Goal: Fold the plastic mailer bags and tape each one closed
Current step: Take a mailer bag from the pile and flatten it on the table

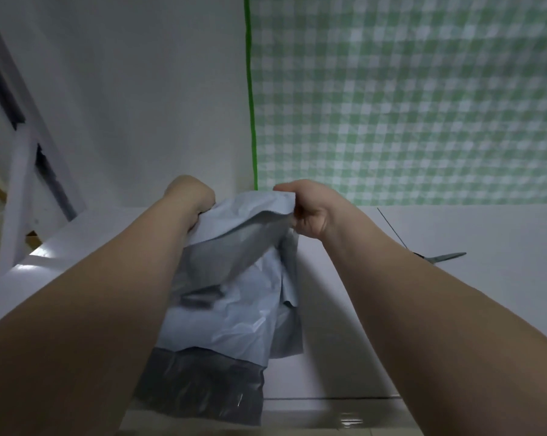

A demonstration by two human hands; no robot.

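- Head view, hands. We see both bare forearms reaching forward. The left hand (190, 196) is closed round the upper left corner of the mailer bag (234, 313), and its fingertips are hidden behind the plastic. The right hand (310, 209) pinches the bag's upper right edge between thumb and curled fingers.
- Head view, task object. The pale blue-grey mailer bag hangs crumpled between the two hands, over the white table (454, 309). Its top is folded over, showing a grey inner face. A dark grey band (202, 385) forms its lower end, near the table's front edge. We cannot tell whether the bag touches the tabletop.
- Head view, surroundings. A pair of scissors (445, 258) lies on the table to the right, partly hidden by the right forearm and well apart from the bag. A green checked cloth (407, 105) covers the wall behind, and a green tape strip (251, 105) runs along its left border. A white frame (20, 190) stands at far left.
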